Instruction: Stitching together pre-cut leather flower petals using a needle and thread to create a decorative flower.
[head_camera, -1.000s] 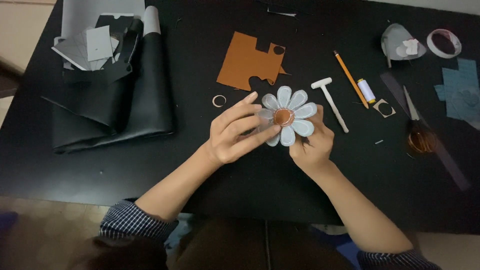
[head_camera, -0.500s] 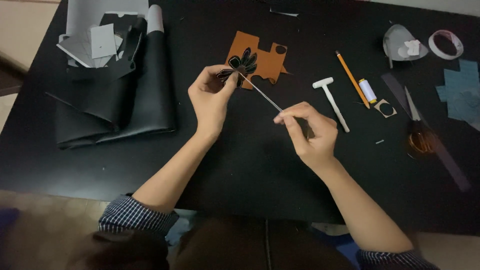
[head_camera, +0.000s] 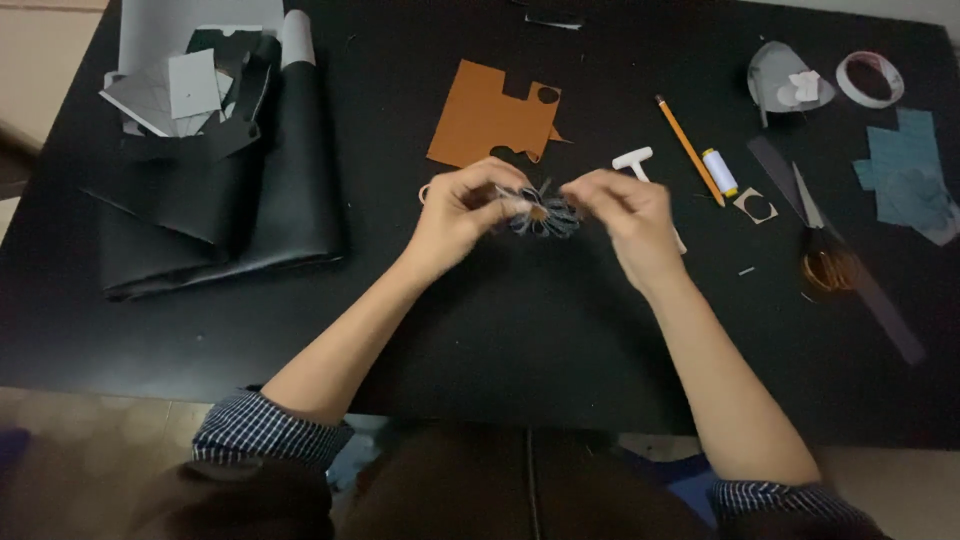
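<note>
A small flower cut from grey-blue leather (head_camera: 545, 213), with a brown centre, is held over the middle of the black table (head_camera: 520, 330). My left hand (head_camera: 462, 212) pinches its left side between thumb and fingers. My right hand (head_camera: 628, 215) has its fingertips closed at the flower's right edge; whether it grips the flower or a thread is blurred. Both hands are slightly blurred.
An orange-brown leather piece (head_camera: 490, 115) lies just behind the hands. A white T-shaped tool (head_camera: 636, 160), pencil (head_camera: 686, 146), thread spool (head_camera: 719, 170), scissors (head_camera: 820, 235), tape roll (head_camera: 868, 78) and teal leather scraps (head_camera: 905, 170) lie right. Folded black leather (head_camera: 220, 190) with paper templates lies left.
Half a second ago my hands were apart, the left holding the flower high and the right pulling a thread taut. Now they have come together at the flower over the table's middle.
</note>
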